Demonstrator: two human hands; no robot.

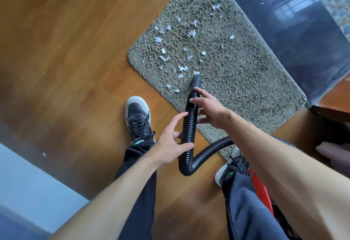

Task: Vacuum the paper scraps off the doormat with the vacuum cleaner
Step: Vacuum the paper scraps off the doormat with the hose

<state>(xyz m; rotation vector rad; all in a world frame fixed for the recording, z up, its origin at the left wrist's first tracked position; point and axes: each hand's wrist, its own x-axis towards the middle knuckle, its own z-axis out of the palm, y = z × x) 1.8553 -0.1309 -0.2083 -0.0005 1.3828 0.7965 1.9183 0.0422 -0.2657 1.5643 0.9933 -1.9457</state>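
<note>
White paper scraps (163, 51) litter the shaggy grey doormat (236, 65) around the tip of a black ribbed vacuum hose (191, 115). Left hand (170, 149) loosely grips it; right hand (212, 113) lays nearly straight fingers across.

Soft daylight, window glare on the dark threshold (295, 37), edges blurred and warped.
</note>
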